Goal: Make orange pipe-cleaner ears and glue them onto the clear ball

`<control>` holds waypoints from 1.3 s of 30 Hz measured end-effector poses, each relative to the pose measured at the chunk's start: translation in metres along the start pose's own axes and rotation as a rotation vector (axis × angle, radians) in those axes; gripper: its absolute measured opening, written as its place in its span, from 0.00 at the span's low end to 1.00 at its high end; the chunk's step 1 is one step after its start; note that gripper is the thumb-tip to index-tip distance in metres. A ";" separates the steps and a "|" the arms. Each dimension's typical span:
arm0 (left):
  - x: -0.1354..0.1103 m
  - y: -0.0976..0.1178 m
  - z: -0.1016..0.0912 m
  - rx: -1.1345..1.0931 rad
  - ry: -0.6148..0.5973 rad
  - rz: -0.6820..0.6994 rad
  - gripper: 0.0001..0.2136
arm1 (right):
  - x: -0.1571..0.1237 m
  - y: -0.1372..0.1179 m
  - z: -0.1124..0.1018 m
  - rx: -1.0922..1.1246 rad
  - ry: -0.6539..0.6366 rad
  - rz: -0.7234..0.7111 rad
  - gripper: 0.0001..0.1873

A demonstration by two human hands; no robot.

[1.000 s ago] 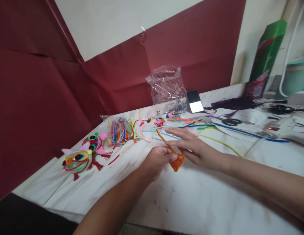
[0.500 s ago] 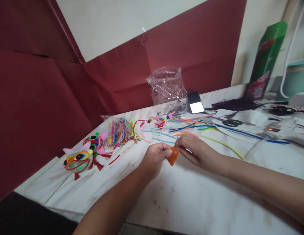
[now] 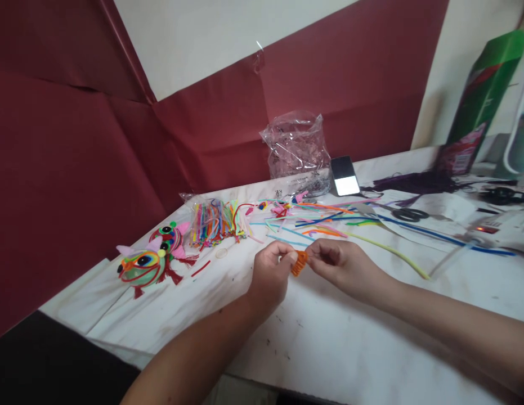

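Note:
Between my two hands is a small orange piece of bent pipe cleaner (image 3: 299, 263), folded into close rows. My left hand (image 3: 273, 271) pinches its left side between thumb and fingers. The fingertips of my right hand (image 3: 338, 260) are pinched at its upper right edge. Both hands hover over the near middle of the white marbled table (image 3: 329, 349). Beyond them lie loose pipe cleaners (image 3: 304, 222) in several colours. My fingers hide part of the orange piece.
Two colourful animal-head crafts (image 3: 143, 267) with red tassels stand at left, beside a bag of pipe cleaners (image 3: 215, 222). Further back are a clear plastic bag (image 3: 295, 149) and a phone (image 3: 345, 177). Scissors (image 3: 409, 215), purple threads (image 3: 413, 183) and a green box (image 3: 485, 101) are at right.
The orange piece has turned, and its wide fan shape now looks narrower. My right hand has rotated slightly, with its fingers more curled. The whole view has shifted a little to the left.

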State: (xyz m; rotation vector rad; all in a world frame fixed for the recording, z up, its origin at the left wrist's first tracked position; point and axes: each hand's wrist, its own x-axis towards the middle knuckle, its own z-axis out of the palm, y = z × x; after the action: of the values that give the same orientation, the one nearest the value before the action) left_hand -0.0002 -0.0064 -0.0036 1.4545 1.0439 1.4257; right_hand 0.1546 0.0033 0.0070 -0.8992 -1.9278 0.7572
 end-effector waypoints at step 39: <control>0.003 0.013 -0.003 0.222 -0.002 0.152 0.06 | 0.004 0.000 -0.006 -0.016 -0.026 0.035 0.12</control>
State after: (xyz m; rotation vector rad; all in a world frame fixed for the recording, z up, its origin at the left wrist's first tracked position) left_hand -0.0035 -0.0073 0.0096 1.7252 1.1395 1.4488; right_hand 0.1581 0.0074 0.0109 -0.9393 -1.9482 0.7786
